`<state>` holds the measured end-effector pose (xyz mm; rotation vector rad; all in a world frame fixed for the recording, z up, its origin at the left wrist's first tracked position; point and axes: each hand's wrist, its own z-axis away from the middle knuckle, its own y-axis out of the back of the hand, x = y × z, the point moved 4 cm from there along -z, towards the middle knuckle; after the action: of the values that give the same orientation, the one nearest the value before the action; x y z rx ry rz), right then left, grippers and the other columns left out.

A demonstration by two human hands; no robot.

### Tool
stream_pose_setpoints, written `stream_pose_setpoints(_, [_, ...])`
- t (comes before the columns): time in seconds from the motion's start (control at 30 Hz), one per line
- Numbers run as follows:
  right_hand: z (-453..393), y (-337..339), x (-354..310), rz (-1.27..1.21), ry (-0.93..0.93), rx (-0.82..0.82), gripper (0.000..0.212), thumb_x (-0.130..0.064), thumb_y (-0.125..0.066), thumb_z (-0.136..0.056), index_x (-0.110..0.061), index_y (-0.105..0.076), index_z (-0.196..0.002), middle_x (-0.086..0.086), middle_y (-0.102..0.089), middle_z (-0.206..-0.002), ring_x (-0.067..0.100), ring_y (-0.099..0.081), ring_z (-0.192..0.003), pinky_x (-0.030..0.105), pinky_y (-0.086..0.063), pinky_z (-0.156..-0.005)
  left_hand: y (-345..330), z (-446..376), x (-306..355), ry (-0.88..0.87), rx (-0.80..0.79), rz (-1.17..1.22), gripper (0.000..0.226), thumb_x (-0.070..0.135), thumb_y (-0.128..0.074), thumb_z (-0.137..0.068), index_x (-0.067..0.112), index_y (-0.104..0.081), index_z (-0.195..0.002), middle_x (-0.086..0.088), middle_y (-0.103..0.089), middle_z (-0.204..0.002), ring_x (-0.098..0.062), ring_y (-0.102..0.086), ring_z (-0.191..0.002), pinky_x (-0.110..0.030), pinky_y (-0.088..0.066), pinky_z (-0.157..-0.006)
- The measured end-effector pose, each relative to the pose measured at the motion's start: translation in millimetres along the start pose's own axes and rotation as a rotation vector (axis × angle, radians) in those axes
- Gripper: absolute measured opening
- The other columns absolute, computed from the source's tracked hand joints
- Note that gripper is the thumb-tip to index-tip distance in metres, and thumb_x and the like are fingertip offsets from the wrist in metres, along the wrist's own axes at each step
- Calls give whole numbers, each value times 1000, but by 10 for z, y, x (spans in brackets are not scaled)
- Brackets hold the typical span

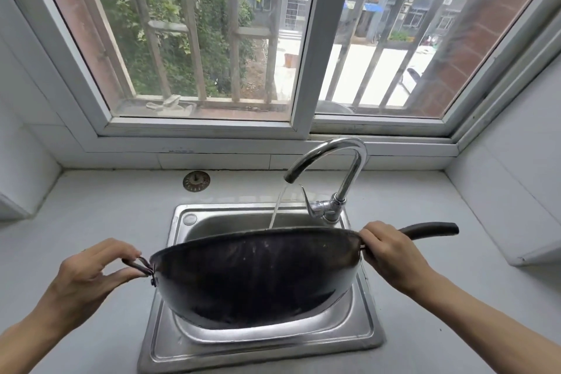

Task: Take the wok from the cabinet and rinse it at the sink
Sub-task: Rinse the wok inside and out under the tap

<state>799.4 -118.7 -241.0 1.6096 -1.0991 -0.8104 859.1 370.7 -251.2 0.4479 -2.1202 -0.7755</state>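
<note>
One window at 12 o'clock, one steel sink centre, one dark wok tilted over its basin, bare counter at 3 and 9 o'clock, one running tap, right hand gripping long handle, left hand pinching loop handle, one strainer plug at 11 o'clock.

Barred window above pale countertop; daylight; white walls.

— Wok? Black all over, flecked with pale scuffs; long handle black too.
— And the sink?
— Shiny silver steel, same as the tap.
— Counter?
— Plain pale grey, matching the wall tiles.
— Window frame?
— White. Beyond the glass, green leaves, rusty brown bars, red brick.
</note>
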Motion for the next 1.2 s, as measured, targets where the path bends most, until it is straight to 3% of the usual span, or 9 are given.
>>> stream_pose_setpoints(0.13, [-4,-59,32,-19,-72,-10,30,0,-74,-58,-10,-50,-73,4,-47,-71,27,-46,-62,39,-42,-50,-42,-2,-109,121,-28,44,37,55,-68,-73,19,-68,-78,12,-70,-76,-6,-68,-74,-32,-49,-70])
stream_pose_setpoints(0.27, [-19,-110,23,-69,-117,-16,35,-4,-76,-56,-13,-48,-73,1,-46,-71,25,-44,-62,36,-40,-52,-72,-22,-191,204,-38,54,43,63,-66,-69,20,-68,-74,12,-69,-74,-5,-66,-71,-23,-47,-70])
stream_pose_setpoints(0.43, [-62,-203,45,-82,-152,-28,41,-7,-80,-55,-16,-45,-74,-2,-43,-71,23,-40,-63,36,-38,-54,-101,-69,-300,252,-70,14,37,53,-69,-68,17,-66,-75,9,-67,-77,-12,-59,-68,-24,-45,-66])
stream_pose_setpoints(0.57, [-84,-270,73,-111,-175,-34,42,-7,-81,-55,-16,-45,-74,-4,-42,-72,20,-39,-64,35,-39,-55,-152,-79,-320,285,-97,-14,25,25,-87,-71,17,-63,-75,8,-66,-74,-13,-56,-66,-21,-43,-63])
stream_pose_setpoints(0.67, [-95,-307,87,-135,-184,-25,39,-7,-80,-56,-15,-47,-75,-3,-43,-75,20,-41,-66,35,-41,-57,-197,-77,-337,339,-78,8,21,14,-84,-68,18,-64,-72,7,-66,-69,-12,-57,-64,-20,-43,-61])
stream_pose_setpoints(0.87, [-160,-440,114,-178,-184,-27,38,-4,-80,-57,-13,-47,-74,-3,-44,-76,21,-45,-67,33,-42,-56,-245,-122,-511,432,-51,43,18,24,-81,-69,20,-64,-72,1,-67,-65,-24,-61,-62,-32,-45,-59])
stream_pose_setpoints(1.07, [-207,-618,153,-163,-214,-75,44,-6,-84,-52,-14,-45,-71,-2,-45,-73,21,-45,-64,28,-38,-52,-360,-175,-543,419,-70,62,25,15,-84,-66,20,-61,-69,2,-64,-76,-13,-57,-59,-22,-43,-56])
stream_pose_setpoints(1.2, [-199,-716,168,-170,-221,-103,46,-7,-85,-52,-16,-44,-72,-2,-45,-74,21,-46,-65,29,-39,-52,-436,-129,-604,431,-91,71,22,26,-82,-63,20,-61,-68,-1,-63,-74,-16,-52,-56,-23,-42,-54])
